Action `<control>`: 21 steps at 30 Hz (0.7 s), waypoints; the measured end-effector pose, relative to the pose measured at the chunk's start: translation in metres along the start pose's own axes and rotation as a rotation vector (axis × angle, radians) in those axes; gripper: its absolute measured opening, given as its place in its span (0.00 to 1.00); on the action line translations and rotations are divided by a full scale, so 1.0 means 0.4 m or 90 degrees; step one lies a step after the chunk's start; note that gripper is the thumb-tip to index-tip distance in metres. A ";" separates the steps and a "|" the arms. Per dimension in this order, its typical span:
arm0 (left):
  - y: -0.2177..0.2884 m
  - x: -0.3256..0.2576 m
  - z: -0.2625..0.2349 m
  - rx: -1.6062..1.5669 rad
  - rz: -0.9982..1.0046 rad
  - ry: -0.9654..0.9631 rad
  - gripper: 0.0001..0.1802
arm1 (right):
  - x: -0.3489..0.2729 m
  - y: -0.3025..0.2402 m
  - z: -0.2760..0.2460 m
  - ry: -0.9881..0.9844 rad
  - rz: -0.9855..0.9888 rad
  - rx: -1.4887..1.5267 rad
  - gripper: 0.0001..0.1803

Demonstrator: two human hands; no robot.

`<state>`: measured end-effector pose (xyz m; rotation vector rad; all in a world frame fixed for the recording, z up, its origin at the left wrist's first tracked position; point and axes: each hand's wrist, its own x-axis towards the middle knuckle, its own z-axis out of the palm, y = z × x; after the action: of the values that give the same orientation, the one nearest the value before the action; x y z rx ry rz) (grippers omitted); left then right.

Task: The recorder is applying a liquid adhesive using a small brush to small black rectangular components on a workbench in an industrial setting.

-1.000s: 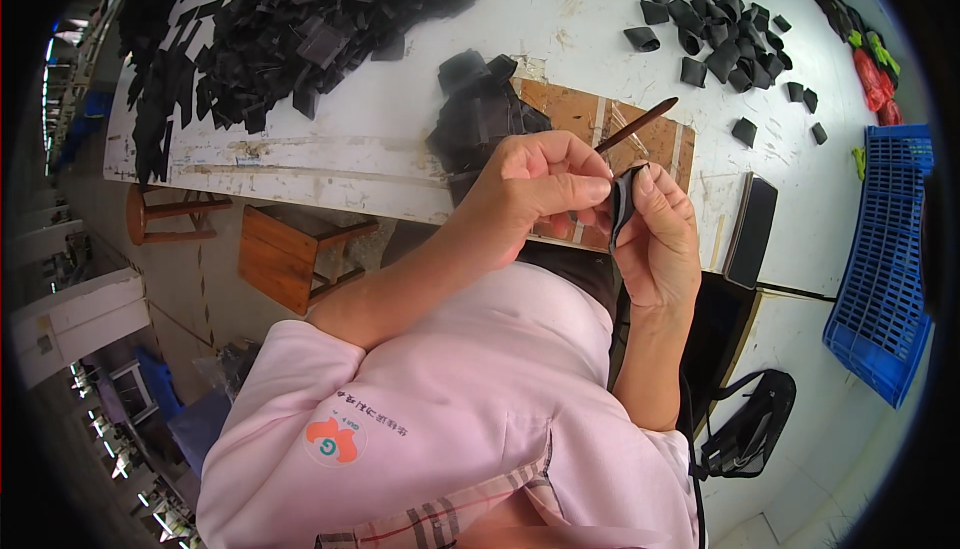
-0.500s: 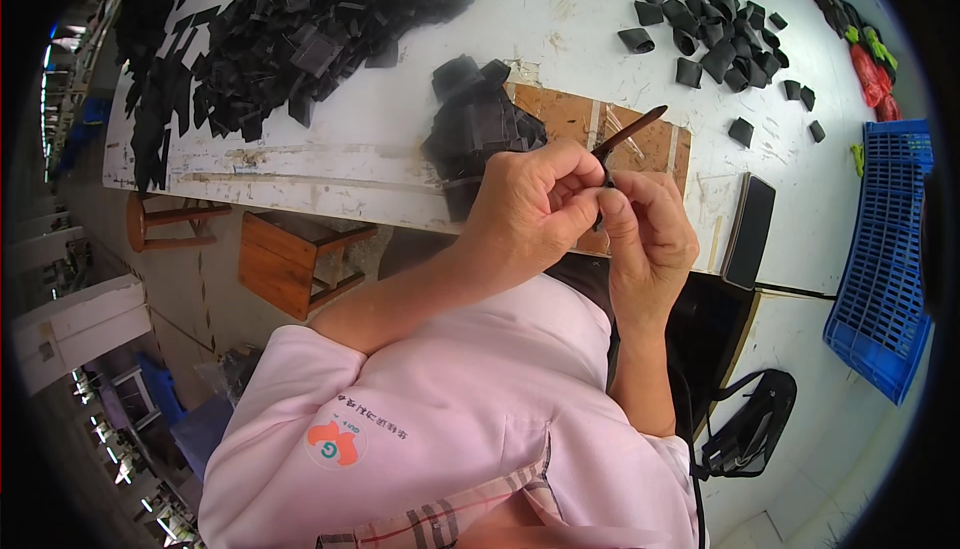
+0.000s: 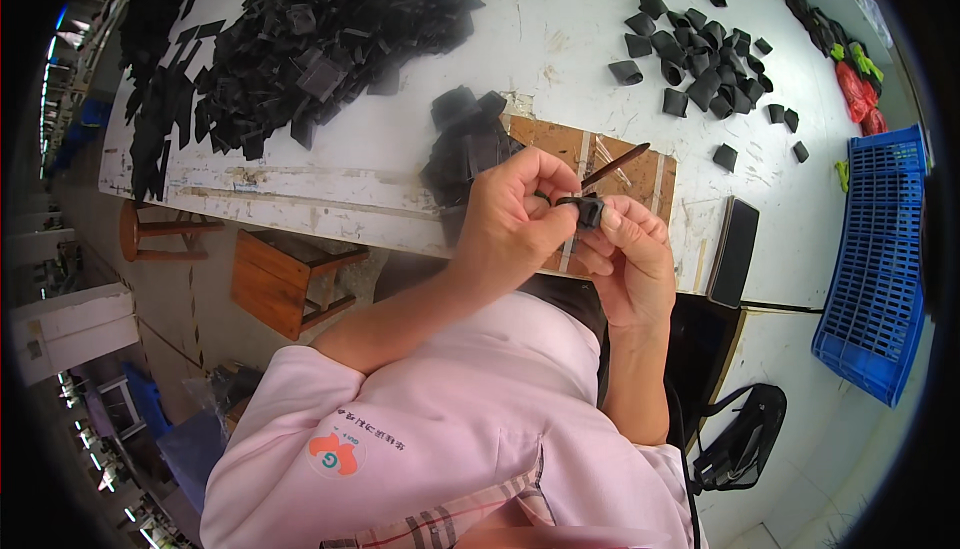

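Note:
Both hands meet over the near edge of the table. My left hand [image 3: 512,217] is closed, and a slim dark brown pointed tool [image 3: 622,163] sticks out beyond its fingers toward the far right; its exact kind cannot be told. Between the two hands sits a small black folded fabric loop [image 3: 588,211], pinched by the thumb and fingers of my right hand [image 3: 636,244]. The left fingertips touch the loop's other side. Behind my left hand lies a stack of black fabric pieces [image 3: 470,144], partly hidden. A brown board [image 3: 545,139] lies beneath the hands.
A large heap of flat black pieces [image 3: 330,49] covers the table's far left. Several black loops [image 3: 705,59] lie scattered at the far right. A dark oblong case [image 3: 733,252], a blue plastic basket [image 3: 870,269] and a black bag [image 3: 742,439] are on the right; a wooden stool [image 3: 275,279] stands left.
My hands have shifted slightly left and a little apart. The black loop, mostly hidden between the fingers before, now shows as a rounded fold. The pointed tool has tipped flatter.

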<state>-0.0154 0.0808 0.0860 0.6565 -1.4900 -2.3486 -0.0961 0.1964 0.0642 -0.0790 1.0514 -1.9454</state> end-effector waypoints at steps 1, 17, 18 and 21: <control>-0.014 0.000 0.006 0.221 0.144 0.067 0.04 | 0.000 -0.003 0.001 -0.063 0.056 0.138 0.05; 0.050 0.069 -0.030 -0.500 -0.214 -0.202 0.05 | 0.072 -0.127 0.055 -0.145 -0.007 -0.125 0.14; 0.049 0.075 -0.032 -0.486 -0.192 -0.208 0.05 | 0.079 -0.134 0.060 -0.136 -0.038 -0.197 0.14; 0.047 0.088 -0.040 -0.686 -0.248 -0.281 0.11 | 0.078 -0.161 0.087 -0.148 -0.085 -0.262 0.14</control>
<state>-0.0373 0.0439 0.0894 0.1292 0.0054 -3.1891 -0.1433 0.1666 0.1211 -0.6020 1.2970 -1.7558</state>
